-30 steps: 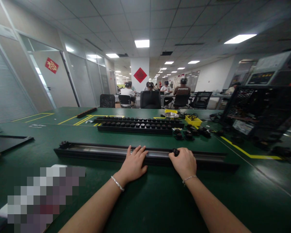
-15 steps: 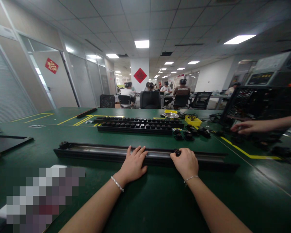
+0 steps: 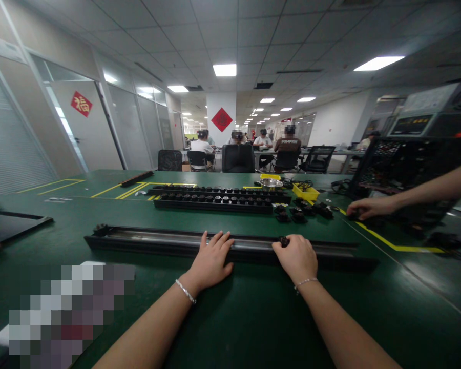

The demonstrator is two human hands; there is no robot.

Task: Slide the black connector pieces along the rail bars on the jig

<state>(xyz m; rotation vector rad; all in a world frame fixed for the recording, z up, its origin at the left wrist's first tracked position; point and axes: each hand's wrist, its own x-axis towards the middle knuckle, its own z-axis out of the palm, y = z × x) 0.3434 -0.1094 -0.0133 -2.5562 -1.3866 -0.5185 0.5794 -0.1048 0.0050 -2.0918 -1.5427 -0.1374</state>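
A long black rail with a silver channel lies across the green table in front of me. My left hand rests flat on the rail's middle with its fingers stretched out. To its right, my right hand is curled over the rail, pinching a small black part that sits in the channel. Both wrists wear thin bracelets.
Two black trays of small parts lie further back, with loose black parts, a metal bowl and a yellow bin. Another person's hand reaches in from the right. A black wire rack stands at right. People sit beyond.
My right hand has slid slightly to the right along the rail with the small part. Another person's arm has come in from the right and reached down to the table.
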